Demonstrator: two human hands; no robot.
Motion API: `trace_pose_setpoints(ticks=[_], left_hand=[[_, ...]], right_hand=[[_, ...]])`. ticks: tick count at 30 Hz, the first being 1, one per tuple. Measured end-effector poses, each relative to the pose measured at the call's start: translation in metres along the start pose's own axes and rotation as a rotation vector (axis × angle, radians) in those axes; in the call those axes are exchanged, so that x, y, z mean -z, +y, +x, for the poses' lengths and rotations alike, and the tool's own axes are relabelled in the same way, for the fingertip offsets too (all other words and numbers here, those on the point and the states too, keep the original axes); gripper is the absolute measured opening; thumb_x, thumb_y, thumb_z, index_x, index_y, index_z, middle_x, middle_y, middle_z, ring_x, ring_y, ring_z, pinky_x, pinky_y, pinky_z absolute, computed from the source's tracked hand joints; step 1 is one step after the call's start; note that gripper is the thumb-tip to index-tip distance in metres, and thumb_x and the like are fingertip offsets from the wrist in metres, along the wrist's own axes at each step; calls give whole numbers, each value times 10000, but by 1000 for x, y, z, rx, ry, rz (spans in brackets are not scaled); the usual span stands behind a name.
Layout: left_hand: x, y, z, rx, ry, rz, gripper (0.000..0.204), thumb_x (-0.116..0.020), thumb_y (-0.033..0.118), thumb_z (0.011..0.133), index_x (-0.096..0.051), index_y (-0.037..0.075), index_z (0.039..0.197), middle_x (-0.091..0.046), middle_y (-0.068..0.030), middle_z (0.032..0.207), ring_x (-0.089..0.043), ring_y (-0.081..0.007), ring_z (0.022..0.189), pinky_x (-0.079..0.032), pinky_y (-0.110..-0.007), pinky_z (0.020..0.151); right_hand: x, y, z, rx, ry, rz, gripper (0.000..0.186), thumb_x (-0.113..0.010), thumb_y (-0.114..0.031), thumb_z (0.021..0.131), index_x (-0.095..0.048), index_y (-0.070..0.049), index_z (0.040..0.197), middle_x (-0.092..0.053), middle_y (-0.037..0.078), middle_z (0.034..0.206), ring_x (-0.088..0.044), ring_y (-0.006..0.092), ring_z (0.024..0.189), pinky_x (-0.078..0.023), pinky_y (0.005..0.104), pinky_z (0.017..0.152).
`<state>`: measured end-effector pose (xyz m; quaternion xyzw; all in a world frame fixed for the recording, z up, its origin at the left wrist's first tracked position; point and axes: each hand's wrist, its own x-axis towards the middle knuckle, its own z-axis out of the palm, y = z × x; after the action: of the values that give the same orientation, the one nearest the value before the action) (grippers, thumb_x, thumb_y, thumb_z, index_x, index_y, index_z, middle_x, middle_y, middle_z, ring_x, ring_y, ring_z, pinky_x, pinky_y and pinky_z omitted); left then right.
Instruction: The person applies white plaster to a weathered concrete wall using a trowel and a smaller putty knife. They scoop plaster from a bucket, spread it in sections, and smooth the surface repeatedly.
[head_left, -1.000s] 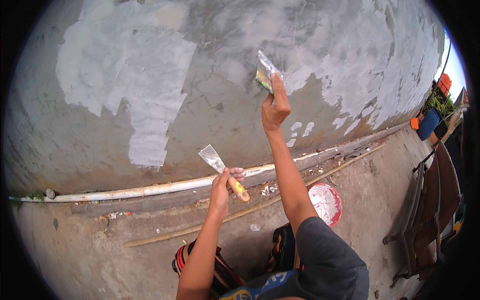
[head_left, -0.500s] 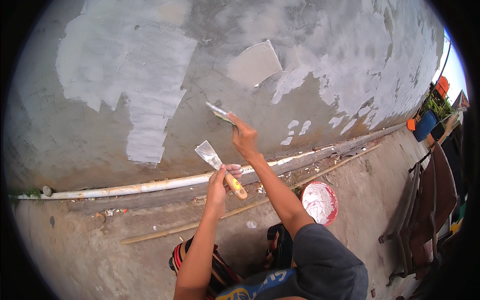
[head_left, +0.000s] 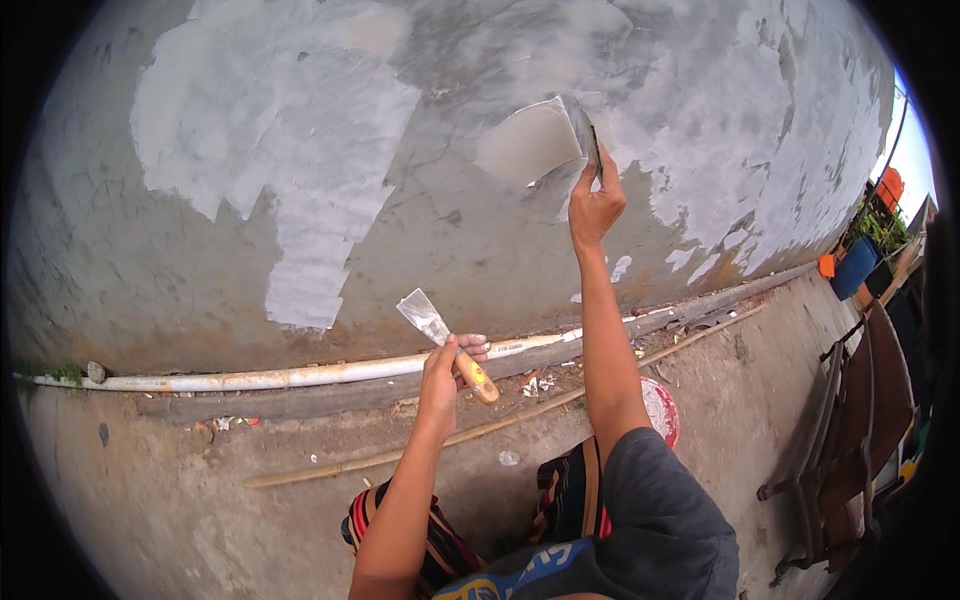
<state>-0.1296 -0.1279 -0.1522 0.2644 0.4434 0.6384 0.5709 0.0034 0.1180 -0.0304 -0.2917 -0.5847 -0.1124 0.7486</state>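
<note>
My left hand [head_left: 441, 372] grips a putty knife [head_left: 423, 314] low in front of the wall. Its smeared metal blade points up and left, and the wooden handle slants down to the right. Raised higher, my right hand [head_left: 597, 208] pinches a wide flat filling blade [head_left: 582, 130], seen nearly edge-on. That blade meets the grey wall [head_left: 440, 215] at the right edge of a smooth, pale patch of filler [head_left: 528, 146]. Whether filler is on its hidden side I cannot tell. A red bucket [head_left: 673, 432] of white paste is partly covered by my right arm.
Dried white filler [head_left: 290, 150] covers much of the wall. A white pipe [head_left: 250, 380] runs along its foot, with a bamboo pole [head_left: 365, 457] on the ground in front. At the right stand a brown folded frame [head_left: 855, 420] and a blue barrel [head_left: 853, 266].
My right hand has gone up and right, bringing the filling blade to the pale patch's right edge. My left hand barely moved. My right arm now hides part of the bucket.
</note>
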Motion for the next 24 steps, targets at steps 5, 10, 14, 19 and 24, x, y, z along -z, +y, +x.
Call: trace_pose_setpoints(ticks=[5,10,14,19,24], left_hand=[[2,-1,2,-8,4,-6,436,-366,364,1022,-609,8,1088,-645,-99,1042,-616,-164,956,-525,-327,838],[7,-2,7,10,27,-54,400,-377,360,1022,-508,36,1217,-582,-59,907,-608,-161,825,-538,-318,715],[5,-15,23,-13,176,-42,552,-420,429,1001,-262,115,1427,-469,-26,835,-512,-127,648,-472,-273,540],[-6,-4,22,-192,265,-23,837,-393,620,942,-30,113,1501,-427,-73,889,-427,-95,606,-371,-248,460],[3,-26,27,-414,137,530,812,-371,664,930,-279,47,1449,-400,-161,1080,-448,-235,989,-404,-397,935]], right_hand=[[9,-3,15,-234,-156,115,232,-552,-62,925,-641,-15,1134,-694,90,1030,-644,163,876,-487,298,767],[20,-41,10,-661,-137,790,220,-592,-139,930,-603,-1,1100,-650,46,1019,-597,122,900,-456,275,819],[43,-79,-56,-1140,-320,1074,234,-593,-212,933,-598,-56,1107,-649,48,1042,-621,122,911,-479,273,805],[49,-130,-145,-1427,-395,1188,320,-670,-143,887,-566,-27,1167,-640,61,1092,-619,131,950,-503,294,844],[61,-122,-181,-1511,-396,996,469,-725,-98,843,-507,-1,1247,-596,94,1146,-593,156,994,-481,307,871]])
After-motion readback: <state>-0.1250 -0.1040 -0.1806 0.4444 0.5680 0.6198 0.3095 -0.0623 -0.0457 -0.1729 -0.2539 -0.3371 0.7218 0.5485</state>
